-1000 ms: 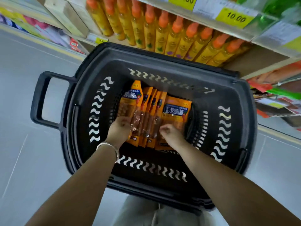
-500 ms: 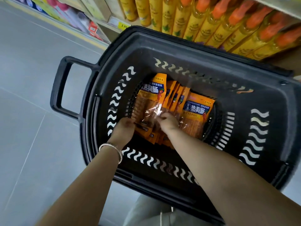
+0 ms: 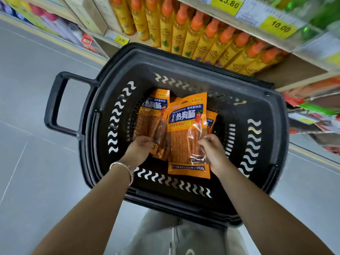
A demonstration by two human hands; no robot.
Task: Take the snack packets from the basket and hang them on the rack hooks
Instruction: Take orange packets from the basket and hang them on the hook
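Observation:
A black plastic basket stands on the floor below me with several orange snack packets in it. My right hand grips the right edge of one orange snack packet, which is raised and faces me. My left hand, with a bracelet on its wrist, holds the lower edge of another orange packet to the left. More packets lie behind and beneath these two, mostly hidden. No rack hooks are in view.
A shop shelf with a row of yellow bottles with orange caps runs behind the basket, with price tags above. Coloured packets fill a shelf at the right. The basket's handle sticks out left over grey floor tiles.
My right hand has moved to the right and lifted one packet out of the bunch so that it faces me. My left hand stays on the left packet. The view has shifted.

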